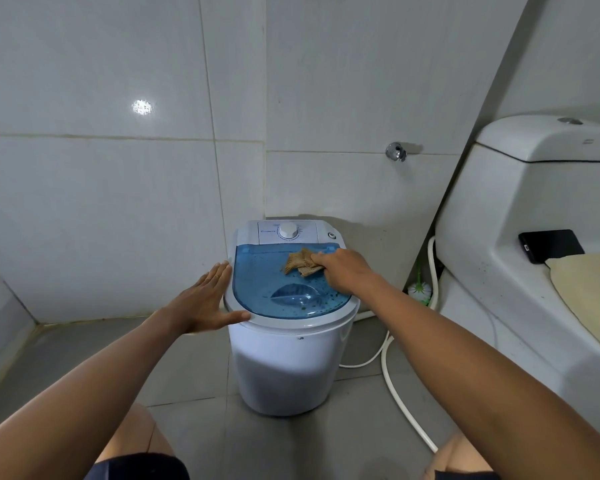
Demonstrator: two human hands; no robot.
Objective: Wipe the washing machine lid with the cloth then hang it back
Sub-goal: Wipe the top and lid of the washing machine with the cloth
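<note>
Right hand (343,271) is on the job, fingers bunched round 1 tan cloth (300,262) and pressing it onto the blue washing machine lid (284,289), up at about 1 o'clock on the lid, just below the control panel with its 1 white dial (288,231). Left hand (207,301) lies flat and spread, fingers straight, holding nothing, braced against the washing machine (284,362) rim at 9 o'clock. Judging by the dark specks scattered along the lid from 3 to 5 o'clock, the wipe looks barely under way: most of the surface is left to cover, and hanging the cloth back is not yet begun, with no hook or rail for it clearly in view. Elsewhere: 1 toilet (534,202) at 3 o'clock, 1 black phone (549,244) resting on it, 1 white hose (406,410) trailing across the floor
</note>
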